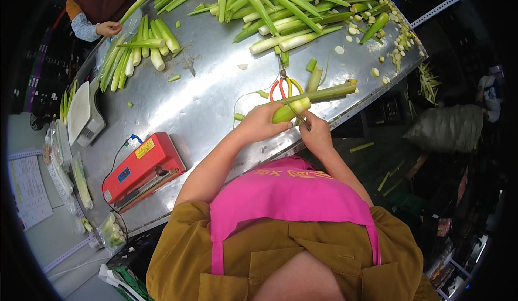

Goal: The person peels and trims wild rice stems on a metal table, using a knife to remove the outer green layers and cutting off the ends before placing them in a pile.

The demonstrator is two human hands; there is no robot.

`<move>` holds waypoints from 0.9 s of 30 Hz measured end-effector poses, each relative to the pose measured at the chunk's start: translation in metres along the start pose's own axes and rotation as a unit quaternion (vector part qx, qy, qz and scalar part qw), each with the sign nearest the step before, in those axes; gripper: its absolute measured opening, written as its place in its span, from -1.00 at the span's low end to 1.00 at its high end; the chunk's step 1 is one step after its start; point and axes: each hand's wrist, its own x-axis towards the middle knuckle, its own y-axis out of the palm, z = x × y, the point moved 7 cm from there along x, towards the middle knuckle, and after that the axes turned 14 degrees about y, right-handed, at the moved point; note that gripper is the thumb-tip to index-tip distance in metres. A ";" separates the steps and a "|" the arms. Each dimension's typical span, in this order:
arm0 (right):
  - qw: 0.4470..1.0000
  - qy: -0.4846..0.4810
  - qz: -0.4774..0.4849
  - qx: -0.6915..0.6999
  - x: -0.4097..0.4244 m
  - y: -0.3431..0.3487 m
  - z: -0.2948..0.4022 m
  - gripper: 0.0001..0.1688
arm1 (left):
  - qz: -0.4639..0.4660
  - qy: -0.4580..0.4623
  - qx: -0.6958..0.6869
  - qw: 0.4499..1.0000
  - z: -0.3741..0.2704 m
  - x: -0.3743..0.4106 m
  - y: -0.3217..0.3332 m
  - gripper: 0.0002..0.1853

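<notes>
My left hand (261, 124) is wrapped around a green water bamboo shoot (285, 115), whose pale cut end points to the right. In my right hand (317, 134) is a thin-bladed knife (292, 109), its narrow blade lying across the shoot near that end. Just beyond both hands, a longer green stalk (330, 94) rests on the metal table (202, 74). Scissors with red and yellow handles (285, 84) lie behind this stalk, partly hidden by it. A shorter stalk piece (315, 78) sits beside them.
A large pile of shoots (283, 9) covers the table's far side, with cut slices (400, 42) at the right edge. A red bag sealer (141, 171) and white scale (83, 113) stand left. Across the table, a person's hand (108, 29) is near bagged shoots (117, 64).
</notes>
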 end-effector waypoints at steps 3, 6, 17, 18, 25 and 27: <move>1.000 -0.009 -0.004 -0.002 0.001 0.001 -0.001 -0.51 | -0.008 0.008 0.011 1.000 0.001 -0.001 0.001 -0.53; 1.000 -0.011 -0.005 -0.005 0.002 0.001 -0.003 -0.51 | -0.011 0.014 0.026 1.000 -0.001 -0.001 0.001 -0.53; 0.996 -0.059 -0.056 0.024 -0.001 -0.003 0.000 -0.59 | -0.042 0.019 0.083 0.995 -0.011 -0.001 0.000 -0.55; 0.996 -0.059 -0.058 0.025 -0.001 -0.003 -0.001 -0.58 | -0.047 0.023 0.082 0.995 -0.014 -0.001 0.000 -0.55; 0.999 -0.017 -0.043 -0.002 0.000 -0.002 -0.007 -0.54 | -0.071 0.019 0.142 0.987 -0.024 -0.002 -0.001 -0.60; 0.999 0.030 -0.017 -0.032 0.003 0.001 -0.019 -0.51 | -0.104 0.027 0.163 0.981 -0.030 -0.006 -0.003 -0.62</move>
